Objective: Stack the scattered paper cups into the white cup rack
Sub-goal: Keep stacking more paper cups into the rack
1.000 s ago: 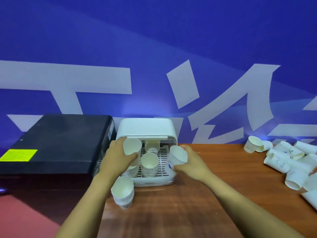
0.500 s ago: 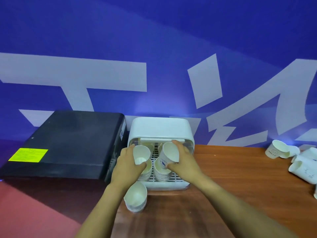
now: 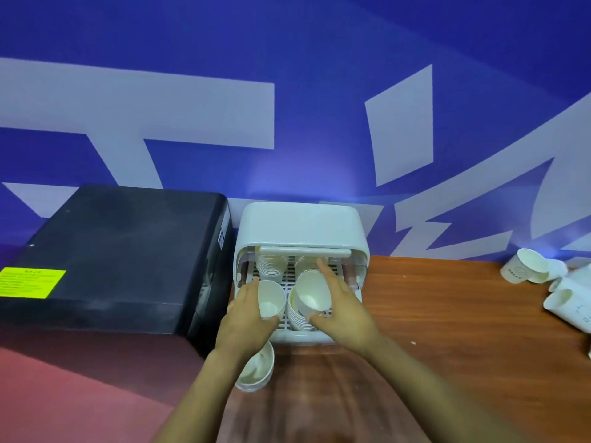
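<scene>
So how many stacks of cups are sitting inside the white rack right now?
4: back left, back right, front right under the right hand, front left hidden beneath the left hand's cup. More may be hidden.

Paper cup at right: faint "HELLO". Yellow label on black box: unreadable.

Black box: sat left on the table, yellow label on top.
Table: was brown wood.
Wall: was blue with pale shapes.
</scene>
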Demonstrator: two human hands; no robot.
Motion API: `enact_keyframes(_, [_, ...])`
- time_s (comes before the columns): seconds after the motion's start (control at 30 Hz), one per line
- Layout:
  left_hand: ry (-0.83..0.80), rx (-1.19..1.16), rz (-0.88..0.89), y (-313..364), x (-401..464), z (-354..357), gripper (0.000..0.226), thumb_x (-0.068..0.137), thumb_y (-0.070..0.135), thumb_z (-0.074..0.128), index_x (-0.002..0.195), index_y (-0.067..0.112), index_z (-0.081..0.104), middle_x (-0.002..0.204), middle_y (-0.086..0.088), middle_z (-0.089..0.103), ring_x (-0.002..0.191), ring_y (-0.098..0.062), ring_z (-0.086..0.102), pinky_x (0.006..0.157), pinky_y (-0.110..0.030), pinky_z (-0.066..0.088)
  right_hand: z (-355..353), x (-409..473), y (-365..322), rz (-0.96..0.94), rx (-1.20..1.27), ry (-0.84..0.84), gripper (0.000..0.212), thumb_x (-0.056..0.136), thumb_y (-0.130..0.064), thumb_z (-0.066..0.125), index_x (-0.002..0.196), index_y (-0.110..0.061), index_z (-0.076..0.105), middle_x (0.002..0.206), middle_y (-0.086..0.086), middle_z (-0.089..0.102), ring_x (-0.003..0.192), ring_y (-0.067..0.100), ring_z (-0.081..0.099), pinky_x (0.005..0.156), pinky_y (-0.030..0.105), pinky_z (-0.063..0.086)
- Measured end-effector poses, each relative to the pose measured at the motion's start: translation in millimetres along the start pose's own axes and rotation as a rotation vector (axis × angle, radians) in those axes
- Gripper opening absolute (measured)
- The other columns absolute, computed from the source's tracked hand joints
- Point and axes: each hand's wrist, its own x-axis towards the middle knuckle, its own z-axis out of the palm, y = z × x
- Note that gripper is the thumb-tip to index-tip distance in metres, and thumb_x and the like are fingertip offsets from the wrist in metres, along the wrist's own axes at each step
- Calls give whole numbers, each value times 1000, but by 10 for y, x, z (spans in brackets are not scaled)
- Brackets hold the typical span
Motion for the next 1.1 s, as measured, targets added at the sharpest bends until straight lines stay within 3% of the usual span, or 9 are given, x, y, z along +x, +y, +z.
enact_keyframes(0.07, [6, -4, 14, -8, 2, 19, 73, 82, 33, 63, 145, 26, 26, 148, 8, 32, 132, -22, 38, 100, -37, 41, 70, -38, 73, -10, -53, -51, 102, 75, -35, 72, 148, -42, 1, 149, -17, 23, 139, 9, 26, 109, 30, 33])
enact_keyframes(0.23, [-15, 48, 1, -15, 13, 14, 79, 85, 33, 62, 150, 23, 18, 155, 8, 22, 139, -21, 30, 105, -38, 36, 185, -69, 208, 6, -150, -162, 103, 79, -44, 69, 151, -30, -3, 160, -13, 4, 145, 13, 14, 117, 29, 21])
enact_keyframes(0.4, [-86, 159, -55, 32, 9, -40, 85, 86, 39, 59, 152, 24, 9, 161, 0, 4, 144, -28, 17, 111, -44, 29, 92, -68, 219, 17, -151, -191, 103, 73, -46, 69, 151, -35, 2, 158, -12, 10, 144, 15, 20, 115, 37, 28])
enact_keyframes(0.5, [-71, 169, -39, 112, -75, -61, 82, 86, 39, 58, 151, 26, 10, 161, -1, 3, 145, -28, 15, 112, -45, 27, -36, -151, 195, 29, -121, -184, 94, 78, -40, 68, 151, -33, 8, 156, -6, 17, 140, 17, 27, 112, 34, 31])
enact_keyframes(0.7, [57, 110, 176, 331, -257, 4, 67, 85, 33, 61, 145, 24, 31, 151, 2, 27, 138, -22, 28, 109, -36, 30, -245, -490, 326, 112, -144, -253, 76, 85, -30, 66, 149, -22, 25, 150, 1, 28, 133, 17, 38, 108, 21, 28])
enact_keyframes(0.83, [-32, 114, 271, 566, -385, 198, 54, 88, 32, 60, 139, 25, 42, 143, 2, 43, 130, -21, 41, 107, -37, 36, -444, -711, 498, 149, -166, -262, 66, 84, -31, 67, 143, -21, 38, 143, 4, 38, 130, 17, 40, 106, 21, 30])
enact_keyframes(0.97, [-82, 141, 283, 845, -527, 370, 40, 88, 34, 57, 128, 29, 53, 130, 6, 56, 117, -15, 54, 97, -34, 45, -708, -885, 659, 144, -160, -244, 53, 86, -31, 65, 135, -24, 47, 135, 1, 46, 114, 13, 49, 89, 15, 32])
enact_keyframes(1.1, [-52, 167, 294, 1204, -656, 536, 36, 88, 33, 59, 123, 26, 57, 124, 7, 61, 112, -12, 57, 92, -28, 46, -1062, -1073, 900, 87, -156, -231, 48, 88, -30, 64, 132, -20, 51, 134, 0, 50, 98, 2, 45, 83, 11, 31])
